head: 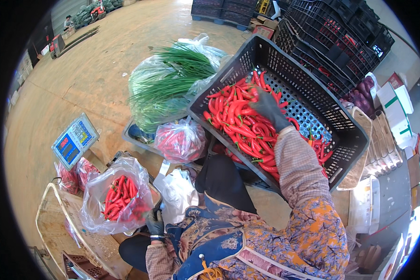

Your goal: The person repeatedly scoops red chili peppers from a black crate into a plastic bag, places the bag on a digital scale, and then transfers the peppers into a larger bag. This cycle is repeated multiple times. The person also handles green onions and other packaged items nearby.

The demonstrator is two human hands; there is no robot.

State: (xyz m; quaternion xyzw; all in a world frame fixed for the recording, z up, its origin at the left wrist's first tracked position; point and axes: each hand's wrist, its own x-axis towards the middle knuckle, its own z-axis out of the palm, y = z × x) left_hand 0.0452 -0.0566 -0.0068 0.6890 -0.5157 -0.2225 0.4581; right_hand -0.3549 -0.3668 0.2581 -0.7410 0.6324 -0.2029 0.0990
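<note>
My right hand (267, 106), in a dark glove, reaches into a black plastic crate (346, 129) among red chili peppers (245, 131); its fingertips are blurred, and whether they hold a pepper does not show. My left hand (155, 222), gloved too, is at the rim of an open clear plastic bag (91, 210) with red chilies (120, 197) inside; its grip is partly hidden. The bag rests on the tray of a scale, whose lit display panel (75, 140) stands behind it. A closed bag of red chilies (180, 140) sits between the two.
Beyond the crate lie green chives (182, 73) in a plastic bag. White plastic bags (178, 196) lie by my knee. A beige basket (56, 224) stands at the left, stacked black crates (322, 49) at the upper right. A person (68, 23) sits far off near a pallet truck.
</note>
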